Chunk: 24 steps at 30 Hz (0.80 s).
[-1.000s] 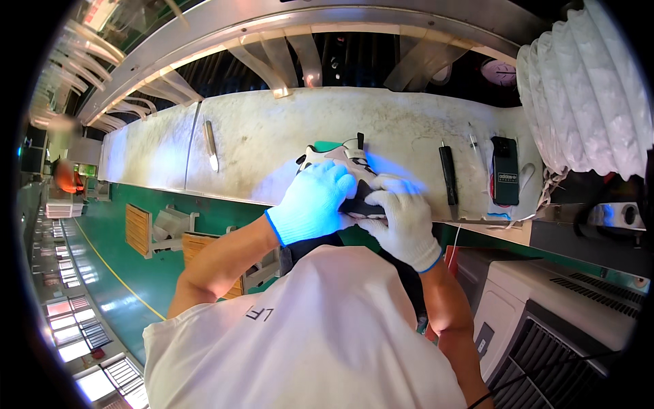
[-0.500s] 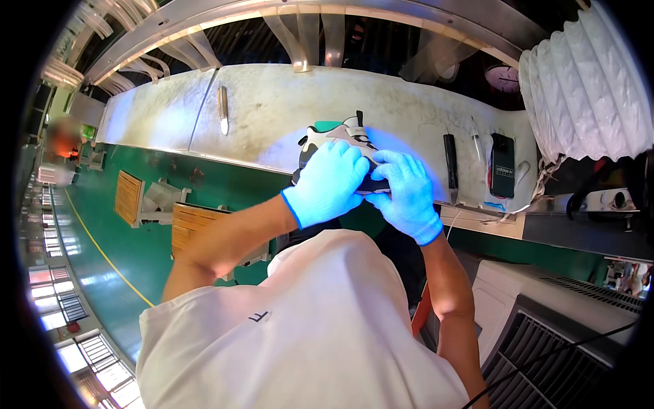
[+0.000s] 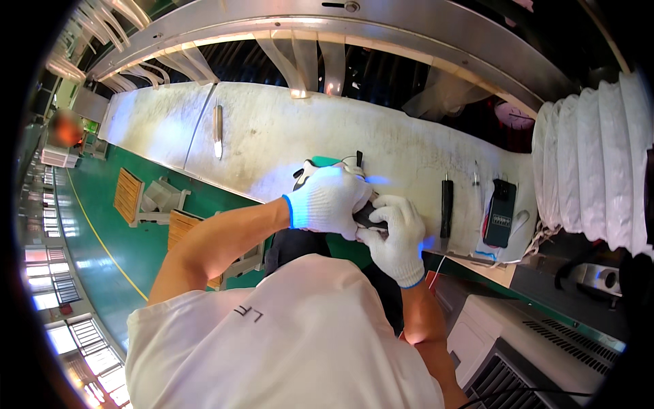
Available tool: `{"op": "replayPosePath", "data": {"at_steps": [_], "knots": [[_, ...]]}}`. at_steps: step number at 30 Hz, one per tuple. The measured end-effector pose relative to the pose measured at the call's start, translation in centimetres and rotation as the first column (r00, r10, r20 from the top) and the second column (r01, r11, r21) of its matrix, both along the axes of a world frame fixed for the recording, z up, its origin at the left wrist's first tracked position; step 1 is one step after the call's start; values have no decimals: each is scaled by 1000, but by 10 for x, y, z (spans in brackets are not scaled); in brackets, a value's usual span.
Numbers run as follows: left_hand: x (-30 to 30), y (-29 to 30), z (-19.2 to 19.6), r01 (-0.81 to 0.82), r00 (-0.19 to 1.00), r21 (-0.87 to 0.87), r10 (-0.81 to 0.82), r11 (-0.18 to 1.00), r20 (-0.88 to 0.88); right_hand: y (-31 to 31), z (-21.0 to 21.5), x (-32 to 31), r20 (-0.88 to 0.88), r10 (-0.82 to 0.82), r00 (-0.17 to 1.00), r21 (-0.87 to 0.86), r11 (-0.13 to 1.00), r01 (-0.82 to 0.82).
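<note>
Hands, left (image 3: 330, 199) and right (image 3: 400, 238), grip a black-and-white shoe (image 3: 368, 215) (mostly covered) with green showing.

Scuffed pale workbench (image 3: 272, 129) is stretching across. Slim light-tipped tool (image 3: 217, 129) is lying on its left part; black tool (image 3: 446, 208) is lying on its right, near dark phone (image 3: 501, 211). Clear strips (image 3: 334, 68) are hanging from metal beam (image 3: 381, 33). White ribbed duct (image 3: 593, 163) is drooping far right. Down left, wood-slatted stands (image 3: 128, 196) are sitting on green floor (image 3: 151, 249); yellow line (image 3: 109, 252) is running past.
</note>
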<state>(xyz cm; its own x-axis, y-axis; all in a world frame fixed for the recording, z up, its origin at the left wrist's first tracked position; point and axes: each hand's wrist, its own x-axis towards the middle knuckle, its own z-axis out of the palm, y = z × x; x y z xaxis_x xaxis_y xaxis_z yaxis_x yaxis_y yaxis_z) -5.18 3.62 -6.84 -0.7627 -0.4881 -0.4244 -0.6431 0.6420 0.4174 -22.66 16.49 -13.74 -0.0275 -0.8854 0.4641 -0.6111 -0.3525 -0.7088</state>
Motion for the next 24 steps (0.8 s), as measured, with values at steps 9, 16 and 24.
{"op": "replayPosePath", "data": {"at_steps": [9,16,24], "knots": [[14,8,-10,-190,959,-29,180,981,-219,-4,1,-2,102,-30,994,68,997,23],[25,4,-1,-104,952,-14,95,995,-292,3,3,-19,150,46,988,176,982,-73],[30,9,-17,-85,917,-243,-20,966,-398,3,19,-25,-270,136,953,229,971,-73]]}}
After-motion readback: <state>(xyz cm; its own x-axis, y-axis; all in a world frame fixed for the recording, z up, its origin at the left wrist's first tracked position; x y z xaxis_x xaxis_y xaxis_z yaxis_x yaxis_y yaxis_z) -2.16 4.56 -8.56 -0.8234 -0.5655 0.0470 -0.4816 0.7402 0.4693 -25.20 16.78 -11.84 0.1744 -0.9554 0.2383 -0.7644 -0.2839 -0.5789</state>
